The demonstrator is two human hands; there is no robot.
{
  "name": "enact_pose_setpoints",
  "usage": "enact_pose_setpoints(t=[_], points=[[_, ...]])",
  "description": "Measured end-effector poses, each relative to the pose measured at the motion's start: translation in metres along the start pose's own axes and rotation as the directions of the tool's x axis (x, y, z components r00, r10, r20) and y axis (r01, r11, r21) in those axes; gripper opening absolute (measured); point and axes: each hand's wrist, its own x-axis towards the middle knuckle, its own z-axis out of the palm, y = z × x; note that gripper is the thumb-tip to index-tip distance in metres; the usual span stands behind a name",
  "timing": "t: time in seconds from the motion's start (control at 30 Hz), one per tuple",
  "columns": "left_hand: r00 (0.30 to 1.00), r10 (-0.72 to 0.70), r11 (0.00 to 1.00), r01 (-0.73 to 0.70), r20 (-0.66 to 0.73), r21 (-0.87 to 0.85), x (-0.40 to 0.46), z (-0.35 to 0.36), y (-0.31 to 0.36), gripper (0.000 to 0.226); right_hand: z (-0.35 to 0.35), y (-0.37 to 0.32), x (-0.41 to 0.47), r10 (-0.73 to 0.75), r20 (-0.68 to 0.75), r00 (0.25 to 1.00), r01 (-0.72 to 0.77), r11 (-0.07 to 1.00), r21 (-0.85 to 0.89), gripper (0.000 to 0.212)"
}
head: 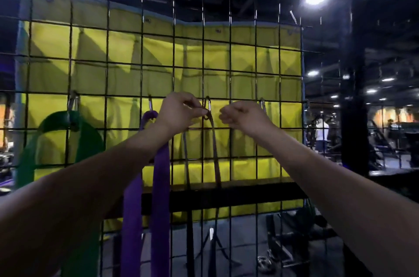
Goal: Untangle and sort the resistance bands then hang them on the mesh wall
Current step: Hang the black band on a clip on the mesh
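A black mesh wall point(242, 54) stands before me, with carabiner hooks clipped along one wire. A thin dark brown band point(215, 147) hangs from the middle carabiner point(207, 104). My left hand point(179, 112) pinches the top of that band right at the carabiner. My right hand point(241, 117) hovers just right of the carabiner with fingers curled, holding nothing that I can see. A wide purple band point(159, 186) hangs from a hook to the left, partly behind my left forearm. A green band point(65, 127) hangs at the far left.
One more carabiner point(263, 104) hangs bare to the right. A yellow sheet point(127, 50) covers the back of the mesh. Dark gym equipment point(290, 238) sits on the floor behind the mesh at lower right. A person point(322, 134) stands far off right.
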Motion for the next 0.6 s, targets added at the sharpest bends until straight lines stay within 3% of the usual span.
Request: enact_pose_setpoints(t=[0.17,0.3,0.4,0.6], points=[[0.999,0.041,0.999,-0.041,-0.010,0.012,0.010,-0.003,-0.006,0.019,0.023,-0.009,0.026,-0.026,-0.065,0.998,0.023,0.998,-0.052,0.022],[0.998,0.065,0.998,-0.064,-0.008,0.017,0.014,-0.004,-0.007,0.017,0.031,-0.012,0.033,0.056,-0.108,0.993,-0.046,0.994,0.098,0.025],[0.998,0.062,0.998,-0.062,-0.011,-0.001,0.015,-0.005,-0.008,0.018,0.034,-0.013,0.033,0.092,-0.074,0.993,-0.077,0.979,0.189,0.010],[0.996,0.090,0.996,-0.090,0.003,0.010,0.014,-0.006,-0.008,0.017,0.038,-0.017,0.030,0.080,-0.075,0.994,-0.073,0.993,0.091,0.014]])
